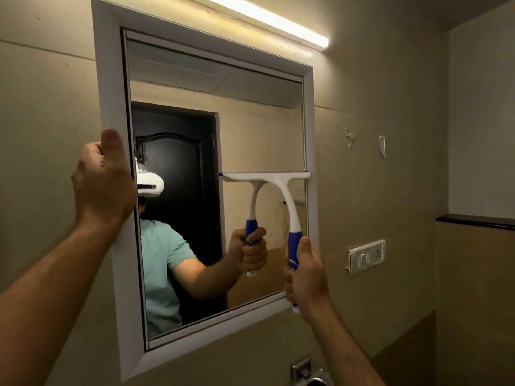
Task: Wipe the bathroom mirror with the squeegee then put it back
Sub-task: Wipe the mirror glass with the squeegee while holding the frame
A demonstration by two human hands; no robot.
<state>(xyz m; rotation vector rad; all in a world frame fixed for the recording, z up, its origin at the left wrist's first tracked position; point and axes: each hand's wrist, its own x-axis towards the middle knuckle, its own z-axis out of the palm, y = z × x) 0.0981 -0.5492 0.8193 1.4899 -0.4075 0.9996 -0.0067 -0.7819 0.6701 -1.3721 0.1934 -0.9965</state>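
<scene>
The bathroom mirror (250,129) hangs on the wall in a white frame (107,93). A white squeegee (288,201) with a blue grip is pressed against the glass, its blade lying level across the right half at mid height, its right end touching the frame. My right hand (306,271) is shut on the blue handle, below the blade. My left hand (103,179) grips the frame's left edge, thumb up. The glass reflects the squeegee, an arm and a dark door.
A lit tube light (267,18) runs above the mirror. A switch and socket plate (366,254) is on the wall right of the mirror, with two small hooks (381,146) above it. A dark ledge (476,221) juts out at far right. A metal fitting (302,369) sits below the mirror.
</scene>
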